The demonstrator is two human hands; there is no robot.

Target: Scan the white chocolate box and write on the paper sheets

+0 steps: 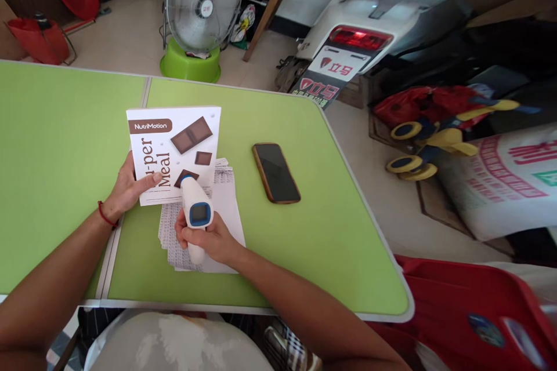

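One red cord bracelet (107, 221) circles the wrist of my left hand (127, 185), near the metal seam where two panels of the green bench (339, 255) meet. The fingers of that hand grip the white NutriMotion box (176, 156) by its left side, thumb across the printed front, the rest mostly hidden behind. I hold it standing up with its chocolate-bar pictures facing me; whether its bottom edge touches the sheets below, I cannot tell. Behind it, past the far edge of the bench, stands a caged fan (206, 8). The nose of my white-and-blue infrared thermometer (194, 194) overlaps the box's lower right part; I cannot tell if they touch. My right hand (214, 237) has its fingers wrapped around the thermometer's handle, above a loose stack of printed sheets (228, 217). Farther right, apart from the sheets, a dark-screened phone (277, 174) in a brown case lies flat. Beyond the bench come a white scooter (348, 35), a blue-and-yellow wheeled toy (444, 139) and a printed sack (505, 179).
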